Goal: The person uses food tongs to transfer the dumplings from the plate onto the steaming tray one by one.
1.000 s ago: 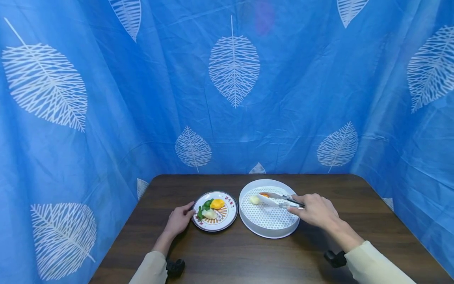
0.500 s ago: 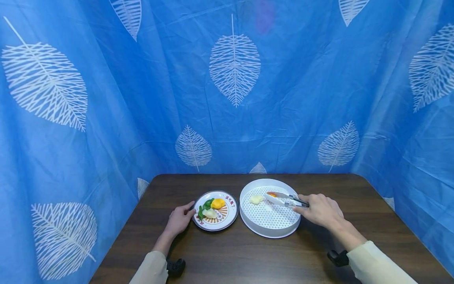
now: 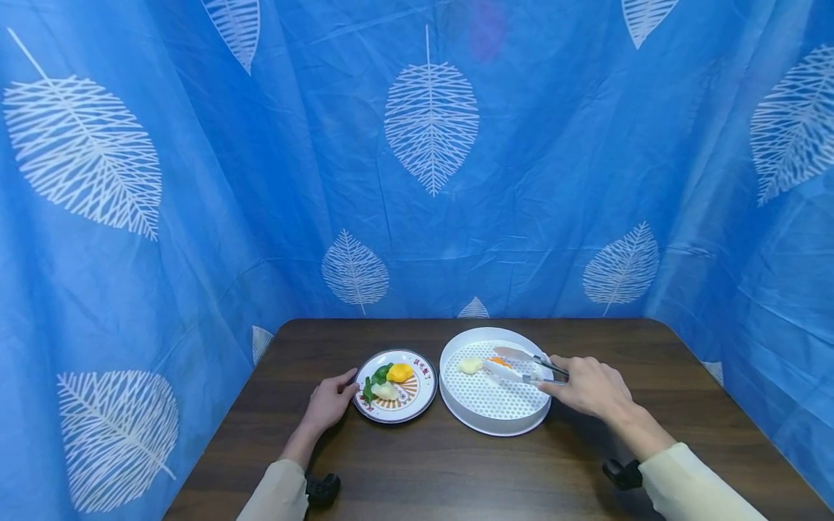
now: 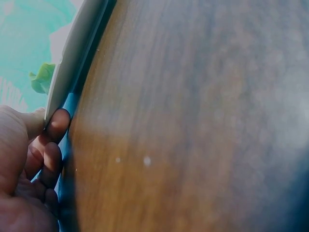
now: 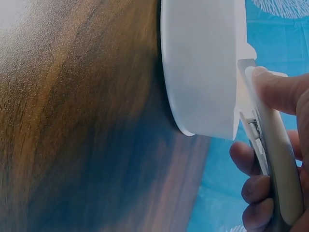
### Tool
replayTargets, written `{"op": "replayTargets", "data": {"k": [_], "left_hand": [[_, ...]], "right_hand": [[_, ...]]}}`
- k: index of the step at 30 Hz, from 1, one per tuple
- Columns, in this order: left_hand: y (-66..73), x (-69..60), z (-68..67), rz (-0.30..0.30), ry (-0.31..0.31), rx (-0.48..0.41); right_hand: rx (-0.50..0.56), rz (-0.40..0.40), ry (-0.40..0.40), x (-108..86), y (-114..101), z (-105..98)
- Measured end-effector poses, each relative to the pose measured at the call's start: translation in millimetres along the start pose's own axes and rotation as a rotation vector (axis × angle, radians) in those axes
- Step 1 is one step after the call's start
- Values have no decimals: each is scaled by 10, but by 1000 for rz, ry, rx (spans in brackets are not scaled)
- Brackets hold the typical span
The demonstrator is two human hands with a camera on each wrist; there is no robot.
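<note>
Two hands are set well apart, with a white tray [image 3: 483,422] between them, round and perforated, standing on the dark wooden surface [image 3: 417,481]. Right of the white tray, the right hand [image 3: 589,387] grips the tongs [image 3: 516,354], its thumb pressed along one side and its fingers curled round the other. The tongs reach over the white tray's rim, their two arms spread, and inside the white tray an orange piece [image 3: 500,362] lies between the ends; whether they touch it cannot be told. Just left of it in the white tray sits a pale piece [image 3: 470,365].

Just left of the white tray is a plate [image 3: 421,394] with a dark rim line and a printed pattern. Beyond it, at the side away from the white tray, the left hand [image 3: 331,402] pinches the edge, thumb above and fingers beneath. The plate bears a yellow item [image 3: 399,373], green items [image 3: 380,376] and a whitish item [image 3: 385,391]. Behind the white tray hangs a blue curtain [image 3: 521,195] printed with white leaves.
</note>
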State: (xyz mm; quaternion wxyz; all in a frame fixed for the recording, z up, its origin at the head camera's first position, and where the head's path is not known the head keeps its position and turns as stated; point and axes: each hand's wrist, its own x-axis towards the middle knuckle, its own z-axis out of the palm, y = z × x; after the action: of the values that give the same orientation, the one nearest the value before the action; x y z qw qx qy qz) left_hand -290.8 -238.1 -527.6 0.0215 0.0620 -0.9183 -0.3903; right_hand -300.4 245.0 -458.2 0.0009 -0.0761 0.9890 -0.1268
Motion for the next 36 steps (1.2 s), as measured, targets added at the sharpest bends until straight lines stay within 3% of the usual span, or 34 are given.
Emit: {"op": "replayTargets", "data": {"k": [13,30,36], "left_hand": [[-32,-4,-7,-18,7,6],[-10,32,-2,-12,16,3],[-3,19,-15,-11,10,2]], "right_hand": [[26,-53,44,85,-195,-66],[36,-163,30,295,-850,28],[25,-246,53,337,-1035,113]]}}
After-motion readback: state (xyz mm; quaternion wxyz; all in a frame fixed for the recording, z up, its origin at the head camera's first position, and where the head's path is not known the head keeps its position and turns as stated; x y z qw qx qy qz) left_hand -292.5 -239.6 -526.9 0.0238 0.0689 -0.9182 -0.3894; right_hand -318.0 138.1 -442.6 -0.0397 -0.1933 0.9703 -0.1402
